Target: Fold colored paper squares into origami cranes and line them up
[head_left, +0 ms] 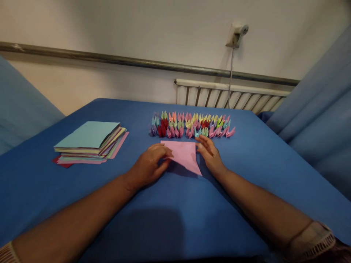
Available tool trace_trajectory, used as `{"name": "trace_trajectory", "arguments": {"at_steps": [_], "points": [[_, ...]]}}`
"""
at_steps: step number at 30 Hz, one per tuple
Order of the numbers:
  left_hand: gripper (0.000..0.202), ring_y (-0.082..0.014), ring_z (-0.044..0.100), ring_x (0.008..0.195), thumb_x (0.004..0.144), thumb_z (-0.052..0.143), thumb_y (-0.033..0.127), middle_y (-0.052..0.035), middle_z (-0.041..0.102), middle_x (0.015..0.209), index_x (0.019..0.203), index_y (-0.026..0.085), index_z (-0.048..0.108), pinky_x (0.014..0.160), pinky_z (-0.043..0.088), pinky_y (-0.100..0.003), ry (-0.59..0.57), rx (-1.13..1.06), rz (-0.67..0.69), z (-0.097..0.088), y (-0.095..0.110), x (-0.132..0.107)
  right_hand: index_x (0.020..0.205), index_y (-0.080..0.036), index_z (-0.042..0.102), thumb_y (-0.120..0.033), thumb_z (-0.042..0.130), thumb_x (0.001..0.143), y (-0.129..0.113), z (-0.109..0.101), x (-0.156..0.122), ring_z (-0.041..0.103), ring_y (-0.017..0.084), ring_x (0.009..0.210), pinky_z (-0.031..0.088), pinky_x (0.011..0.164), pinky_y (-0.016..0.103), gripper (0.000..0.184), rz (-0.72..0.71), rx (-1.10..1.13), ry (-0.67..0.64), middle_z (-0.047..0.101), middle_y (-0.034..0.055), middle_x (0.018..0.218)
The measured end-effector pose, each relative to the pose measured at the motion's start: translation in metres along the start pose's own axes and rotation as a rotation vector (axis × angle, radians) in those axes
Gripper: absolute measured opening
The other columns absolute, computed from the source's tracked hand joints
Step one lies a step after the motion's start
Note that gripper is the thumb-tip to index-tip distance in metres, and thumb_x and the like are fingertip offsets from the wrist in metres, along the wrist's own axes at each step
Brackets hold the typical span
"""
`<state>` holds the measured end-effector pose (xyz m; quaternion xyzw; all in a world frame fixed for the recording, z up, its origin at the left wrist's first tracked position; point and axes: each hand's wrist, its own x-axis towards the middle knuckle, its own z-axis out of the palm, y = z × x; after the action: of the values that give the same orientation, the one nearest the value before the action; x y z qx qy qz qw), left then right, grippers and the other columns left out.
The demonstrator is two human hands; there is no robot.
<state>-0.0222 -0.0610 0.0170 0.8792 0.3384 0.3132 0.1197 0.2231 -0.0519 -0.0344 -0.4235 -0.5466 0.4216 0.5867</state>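
Left hand pinches the pink sheet by its left edge at centre frame, thumb and fingers closed on it. Right hand sits partly open by the opposite edge; I can't tell whether it touches. I judge the step to be positioning this sheet, which lies below the cranes and right of the stack; the next move calls for light, even control of both edges.
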Motion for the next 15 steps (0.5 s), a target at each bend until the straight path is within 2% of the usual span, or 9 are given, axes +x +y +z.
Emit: {"name": "trace_trajectory", "arguments": {"at_steps": [3,6,9,12,15], "points": [[0.015,-0.0183,0.062,0.073,0.084,0.06,0.033,-0.0023,0.065,0.079,0.09,0.019,0.059,0.072,0.05,-0.033,0.164,-0.127,-0.337,0.0,0.005,0.0,0.128,-0.024,0.052,-0.061,0.046,0.09,-0.012,-0.005,-0.005,0.052,0.025,0.123,0.039,0.106,0.045,0.054,-0.08,-0.071,-0.097,0.054,0.0104,0.135],[0.024,-0.0162,0.061,0.068,0.079,0.065,0.041,0.0,0.064,0.075,0.085,0.019,0.056,0.063,0.049,-0.028,0.269,-0.436,-0.562,0.002,0.01,0.005,0.127,-0.026,0.055,-0.069,0.047,0.085,-0.021,-0.003,-0.009,0.051,0.026,0.125,0.038,0.107,0.044,0.061,-0.068,-0.008,-0.248,0.059,0.008,0.131],[0.035,-0.0172,0.064,0.073,0.072,0.072,0.045,-0.0021,0.068,0.083,0.09,0.019,0.058,0.064,0.051,-0.028,0.292,-0.699,-0.676,0.004,0.011,0.01,0.117,-0.024,0.061,-0.067,0.065,0.073,-0.022,0.006,-0.013,0.059,0.026,0.112,0.048,0.096,0.042,0.062,0.043,0.108,-0.309,0.068,0.007,0.113],[0.041,-0.0173,0.065,0.072,0.067,0.077,0.045,-0.0024,0.069,0.084,0.09,0.018,0.058,0.064,0.052,-0.029,0.296,-0.818,-0.739,0.004,0.009,0.01,0.099,-0.022,0.066,-0.054,0.077,0.066,-0.017,0.014,-0.015,0.065,0.02,0.084,0.054,0.078,0.036,0.047,0.163,0.16,-0.313,0.071,0.0027,0.089],[0.044,-0.0187,0.067,0.075,0.067,0.078,0.044,-0.0043,0.071,0.09,0.096,0.018,0.059,0.066,0.054,-0.03,0.25,-0.882,-0.757,0.006,0.007,0.008,0.085,-0.02,0.068,-0.049,0.078,0.067,-0.012,0.016,-0.012,0.055,0.012,0.055,0.048,0.052,0.026,0.035,0.211,0.13,-0.255,0.065,-0.0012,0.068]]}}
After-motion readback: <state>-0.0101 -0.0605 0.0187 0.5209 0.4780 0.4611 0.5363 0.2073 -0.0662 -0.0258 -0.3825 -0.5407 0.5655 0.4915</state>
